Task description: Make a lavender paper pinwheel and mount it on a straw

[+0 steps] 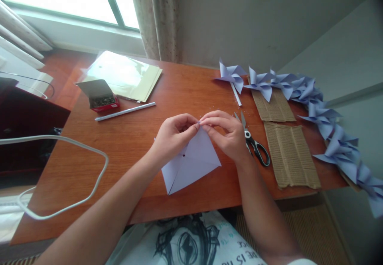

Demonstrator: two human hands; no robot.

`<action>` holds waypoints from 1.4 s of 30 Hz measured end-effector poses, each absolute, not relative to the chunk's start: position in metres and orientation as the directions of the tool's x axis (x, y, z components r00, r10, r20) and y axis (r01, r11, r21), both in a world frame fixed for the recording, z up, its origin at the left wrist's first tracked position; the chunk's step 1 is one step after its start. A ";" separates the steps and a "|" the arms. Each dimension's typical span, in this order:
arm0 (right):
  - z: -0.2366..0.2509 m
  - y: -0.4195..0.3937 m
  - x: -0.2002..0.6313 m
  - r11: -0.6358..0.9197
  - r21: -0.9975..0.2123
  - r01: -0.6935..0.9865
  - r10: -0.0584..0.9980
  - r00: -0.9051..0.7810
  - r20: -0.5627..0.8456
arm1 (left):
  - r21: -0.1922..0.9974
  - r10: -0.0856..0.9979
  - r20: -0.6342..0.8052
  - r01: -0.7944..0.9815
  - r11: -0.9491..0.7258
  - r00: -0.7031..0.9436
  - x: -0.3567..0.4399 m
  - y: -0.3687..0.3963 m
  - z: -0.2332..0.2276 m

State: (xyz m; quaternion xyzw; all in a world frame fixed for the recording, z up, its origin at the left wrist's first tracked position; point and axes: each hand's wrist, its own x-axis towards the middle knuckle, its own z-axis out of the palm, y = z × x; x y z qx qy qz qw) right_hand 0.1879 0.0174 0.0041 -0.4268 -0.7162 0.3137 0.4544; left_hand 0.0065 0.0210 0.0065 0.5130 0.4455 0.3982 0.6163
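A pale lilac paper square [191, 165] lies on the table in front of me, with slits running from its corners and a small dark mark near the middle. My left hand [176, 133] pinches the paper's far corner between thumb and fingers. From the other side, my right hand [224, 131] pinches the same corner, and the fingertips of both hands meet there. Part of the paper is hidden under my left hand. Just right of my right hand lies a pair of scissors [254, 143] with dark handles, blades pointing away.
Several finished paper pinwheels [320, 117] line the right edge, near two cardboard pieces [291, 157]. One pinwheel on a stick [235, 79] lies at the back. Leftward are a rolled paper stick [125, 111], an open red box [103, 101], a paper stack [125, 73] and a white cable [101, 169].
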 end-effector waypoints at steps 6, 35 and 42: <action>0.000 0.018 0.186 0.230 -0.952 0.200 0.972 -0.081 0.218 | 0.994 0.955 -0.105 0.047 0.095 0.277 0.007 0.020 0.005; -0.002 0.017 0.185 0.245 -0.920 0.307 0.966 -0.163 0.202 | 0.973 0.936 -0.224 0.005 0.231 0.273 0.009 0.021 0.005; -0.002 0.017 0.184 0.225 -0.926 0.304 0.971 -0.149 0.187 | 0.975 0.938 -0.210 -0.013 0.222 0.275 0.010 0.021 0.003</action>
